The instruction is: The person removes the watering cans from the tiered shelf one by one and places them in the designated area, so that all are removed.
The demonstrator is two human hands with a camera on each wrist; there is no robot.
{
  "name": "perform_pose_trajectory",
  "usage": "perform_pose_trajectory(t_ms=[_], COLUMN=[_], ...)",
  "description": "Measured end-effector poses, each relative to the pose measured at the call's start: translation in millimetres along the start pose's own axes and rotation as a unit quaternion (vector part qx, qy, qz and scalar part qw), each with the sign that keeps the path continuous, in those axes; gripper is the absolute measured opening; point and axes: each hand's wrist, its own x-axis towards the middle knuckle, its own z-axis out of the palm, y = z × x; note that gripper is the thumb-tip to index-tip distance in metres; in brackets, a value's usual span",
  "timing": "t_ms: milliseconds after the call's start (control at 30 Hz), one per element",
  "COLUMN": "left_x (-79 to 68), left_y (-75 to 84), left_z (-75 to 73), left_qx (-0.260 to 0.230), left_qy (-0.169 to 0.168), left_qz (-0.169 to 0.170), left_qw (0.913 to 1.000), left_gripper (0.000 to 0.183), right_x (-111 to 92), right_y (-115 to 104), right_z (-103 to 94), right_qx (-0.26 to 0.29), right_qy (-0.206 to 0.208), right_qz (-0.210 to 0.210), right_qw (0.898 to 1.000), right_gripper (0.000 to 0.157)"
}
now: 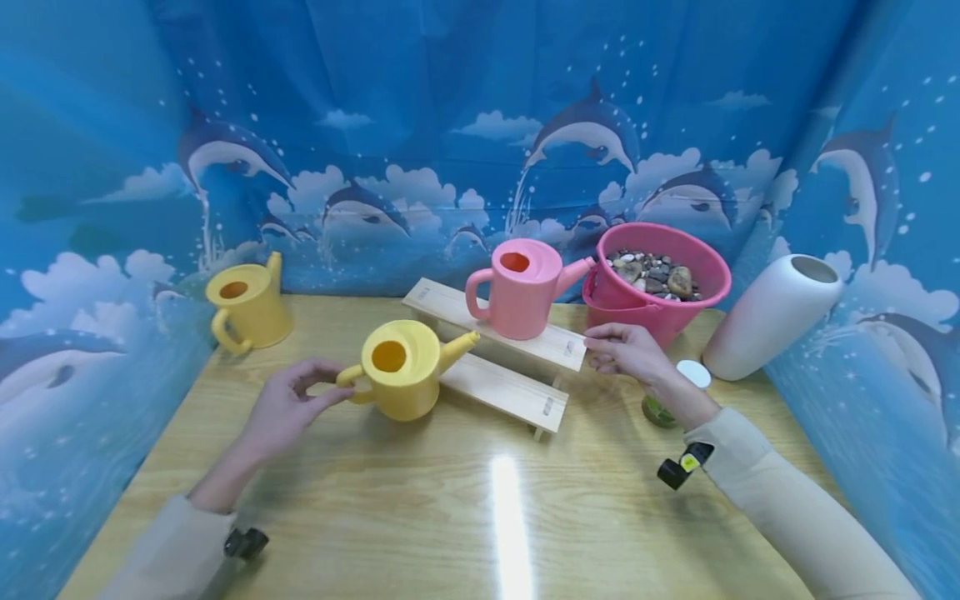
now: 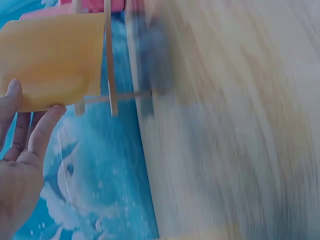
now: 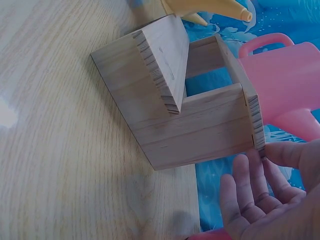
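My left hand [image 1: 295, 406] pinches the handle of a yellow watering can [image 1: 406, 383] between thumb and fingers, its spout pointing right. In the head view this can overlaps the left end of the lower step of a two-tier wooden stand [image 1: 504, 390]. At the stand's right side, my right hand [image 1: 628, 354] pinches the end of the upper board; the right wrist view shows the thumb [image 3: 285, 152] on top and fingers beneath. A pink watering can [image 1: 521, 300] stands on the upper step, spout to the right.
Another yellow watering can [image 1: 258, 312] stands at the back left. Behind my right hand is a pink bucket [image 1: 708, 287] with pebbles inside. A white vase [image 1: 772, 321] leans at the right, and a small white-topped jar [image 1: 660, 412] is beside my right wrist. Dolphin-printed curtains [image 1: 480, 150] enclose the table.
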Motion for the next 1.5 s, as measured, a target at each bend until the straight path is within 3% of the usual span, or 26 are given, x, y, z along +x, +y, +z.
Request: perform_pose_trajectory(t_ms=[300, 467, 600, 867, 1067, 1267, 1500], left_x=[0.3, 6.3, 12.9, 33.9, 46.6, 56.6, 60.9], left_y=[-15.1, -20.9, -26.1, -45.5, -55.6, -62.9, -69.6], left_z=[-38.8, -52.4, -55.1, -43.4, -33.4, -27.6, -24.2], left_qx=[-0.004, -0.009, -0.014, -0.058, -0.064, -0.041, -0.057], left_qy=[0.088, 0.141, 0.182, 0.267, 0.270, 0.256, 0.255], left_qz=[0.034, 0.009, -0.025, -0.076, -0.111, -0.160, -0.157], left_qw=[0.9955, 0.9899, 0.9829, 0.9590, 0.9542, 0.9524, 0.9525], left_gripper=[0.027, 0.021, 0.018, 0.021, 0.020, 0.036, 0.039], right_x=[1.6, 1.2, 1.7, 1.7, 2.0, 3.2, 2.4], right_y=[1.7, 1.1, 1.2, 0.6, 1.2, 2.0, 1.5], right_z=[0.3, 0.2, -0.4, -0.3, 0.9, 1.0, 0.8], right_qx=[0.000, -0.003, 0.000, -0.004, -0.010, -0.017, -0.015], right_qy=[0.000, 0.000, 0.000, 0.002, 0.007, 0.012, 0.012], right_qz=[0.000, 0.001, 0.002, 0.005, 0.010, 0.016, 0.011], right_qw=[1.000, 1.000, 1.000, 1.000, 1.000, 1.000, 1.000], right_gripper=[0.049, 0.049, 0.049, 0.049, 0.048, 0.046, 0.047])
